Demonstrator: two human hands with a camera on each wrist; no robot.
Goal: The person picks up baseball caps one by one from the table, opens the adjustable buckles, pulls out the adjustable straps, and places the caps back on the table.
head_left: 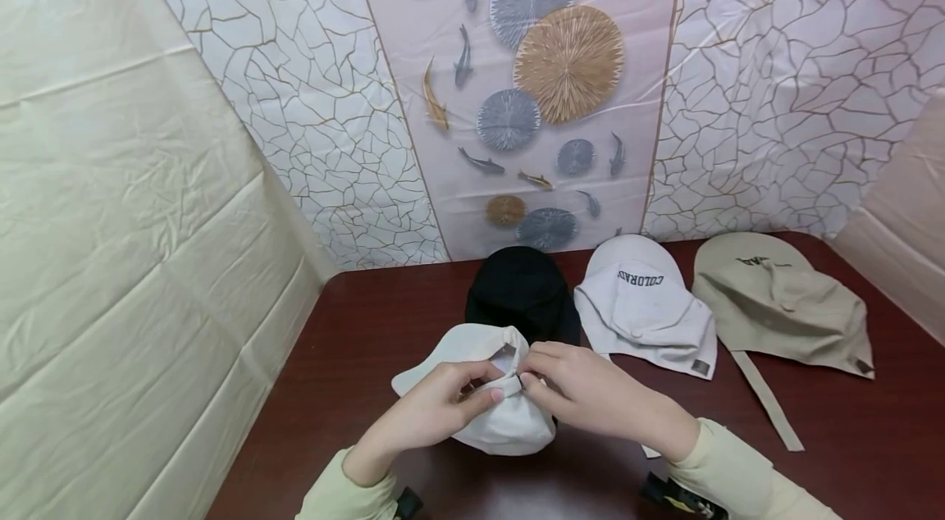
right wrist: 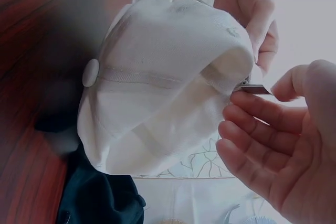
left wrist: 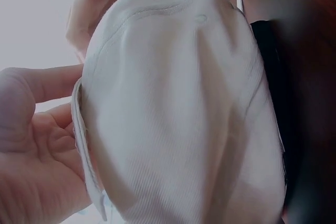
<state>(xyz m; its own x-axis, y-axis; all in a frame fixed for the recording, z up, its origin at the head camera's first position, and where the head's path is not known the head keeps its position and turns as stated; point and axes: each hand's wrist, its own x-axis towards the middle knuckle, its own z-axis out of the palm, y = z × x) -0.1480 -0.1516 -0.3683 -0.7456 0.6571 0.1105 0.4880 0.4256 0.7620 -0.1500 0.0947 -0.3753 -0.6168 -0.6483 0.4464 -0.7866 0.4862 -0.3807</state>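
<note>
A cream baseball cap (head_left: 509,426) is held between both hands above the near part of the table, its brim pointing left. My left hand (head_left: 435,409) grips the edge by the back opening, thumb outside and fingertips at the gap. My right hand (head_left: 591,389) is at the other side of that opening. In the right wrist view its thumb and index finger pinch a small, dark, shiny strip (right wrist: 255,89) at the cap's back band; whether it is a buckle or a strap end I cannot tell. The cap's crown (left wrist: 157,98) fills the left wrist view.
Behind the cap a black hat (head_left: 520,290) sits on the dark red table (head_left: 369,315). To its right lie a white cap (head_left: 638,303) with lettering and a beige cap (head_left: 797,307) with a long loose strap (head_left: 768,401). Patterned cloth (head_left: 568,69) hangs behind the table.
</note>
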